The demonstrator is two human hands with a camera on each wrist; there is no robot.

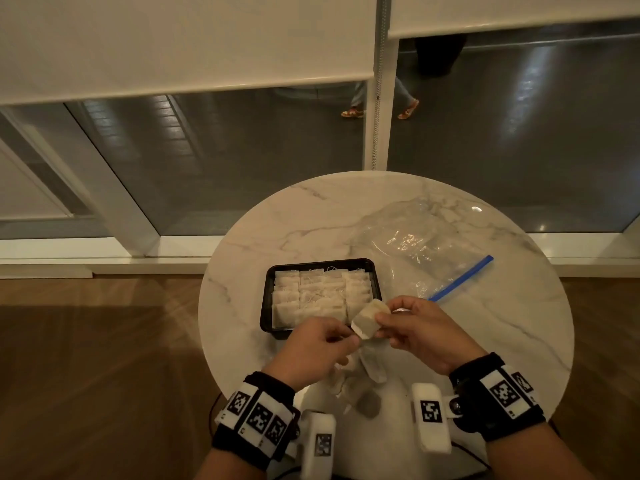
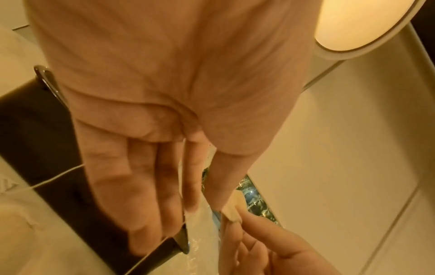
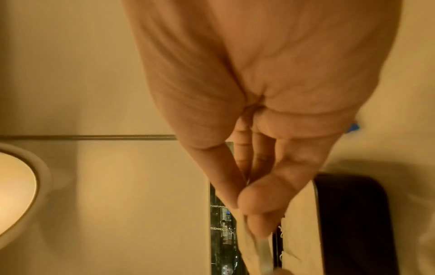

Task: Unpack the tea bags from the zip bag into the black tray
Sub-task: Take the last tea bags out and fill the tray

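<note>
A black tray (image 1: 320,264) sits mid-table, packed with rows of white tea bags (image 1: 311,292). Just in front of its near right corner, both hands hold one tea bag (image 1: 367,318) in the air. My left hand (image 1: 349,336) pinches its lower left corner and my right hand (image 1: 381,322) pinches its right side. The left wrist view shows a corner of the bag (image 2: 233,208) between my left thumb and the right hand's fingertips. The clear zip bag (image 1: 415,251) with a blue zipper strip (image 1: 462,277) lies crumpled and flat to the right of the tray.
Several loose tea bags (image 1: 360,372) lie on the round marble table (image 1: 502,341) under my hands, near its front edge. Beyond the table are glass panels with white blinds. Wooden floor surrounds the table. The tray's dark side (image 3: 353,223) shows in the right wrist view.
</note>
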